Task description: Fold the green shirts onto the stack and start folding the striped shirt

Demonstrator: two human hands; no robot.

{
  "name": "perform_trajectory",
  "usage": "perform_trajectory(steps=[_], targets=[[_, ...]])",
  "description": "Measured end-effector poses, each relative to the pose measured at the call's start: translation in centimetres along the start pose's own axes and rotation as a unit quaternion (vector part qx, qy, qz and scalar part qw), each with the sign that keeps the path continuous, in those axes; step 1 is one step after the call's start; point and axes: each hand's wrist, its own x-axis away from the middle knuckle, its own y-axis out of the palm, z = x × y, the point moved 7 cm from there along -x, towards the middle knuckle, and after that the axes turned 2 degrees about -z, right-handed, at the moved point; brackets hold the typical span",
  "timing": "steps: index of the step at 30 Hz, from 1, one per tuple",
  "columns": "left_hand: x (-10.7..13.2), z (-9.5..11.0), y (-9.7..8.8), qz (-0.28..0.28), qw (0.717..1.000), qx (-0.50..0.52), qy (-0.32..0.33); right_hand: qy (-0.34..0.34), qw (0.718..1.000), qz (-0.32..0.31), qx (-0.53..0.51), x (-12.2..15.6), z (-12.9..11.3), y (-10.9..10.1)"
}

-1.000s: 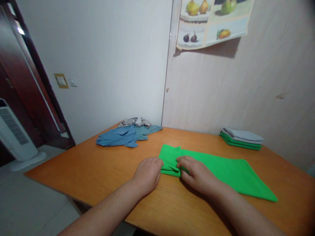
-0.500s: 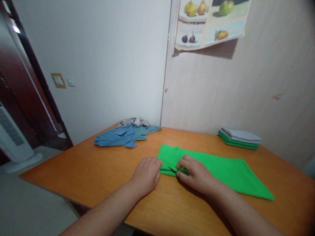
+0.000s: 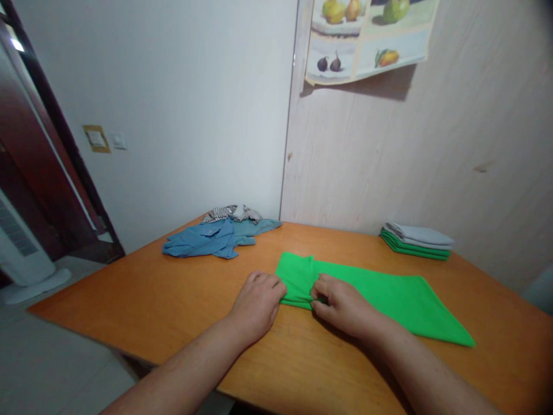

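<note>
A bright green folded garment (image 3: 380, 288) lies flat on the table, its left end doubled over in a short flap and its right end tapering to a point. At the near left corner of the flap, my left hand (image 3: 259, 302) is closed on the cloth's edge, thumb hidden beneath. My right hand (image 3: 341, 302) pinches the near edge where the flap ends, thumb and forefinger together. Between the two hands the near edge shows stacked layers with small creases.
Crumpled blue clothes (image 3: 205, 239) and a striped cloth (image 3: 220, 214) lie at the back left of the wooden table (image 3: 142, 300). A neat stack of folded grey and green cloth (image 3: 417, 239) sits at the back right, near the wall.
My right thumb and fingers have closed on the near edge of the green garment. The flap's near side looks smoother and straighter than before. The view has shifted slightly.
</note>
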Motion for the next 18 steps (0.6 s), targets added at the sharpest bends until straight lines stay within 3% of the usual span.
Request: perform_trajectory(steps=[8, 11, 18], targets=[[0.0, 0.2, -0.3, 0.003, 1.000, 0.002, 0.018, -0.054, 0.996, 0.064, -0.018, 0.2, -1.8, -1.5], [0.1, 0.1, -0.4, 0.002, 1.000, 0.007, 0.025, -0.081, 0.996, 0.046, -0.003, 0.3, -2.7, -1.1], [0.5, 0.0, -0.9, 0.007, 0.999, 0.028, 0.027, -0.062, 0.996, -0.012, 0.057, -0.2, -2.1, 0.3]])
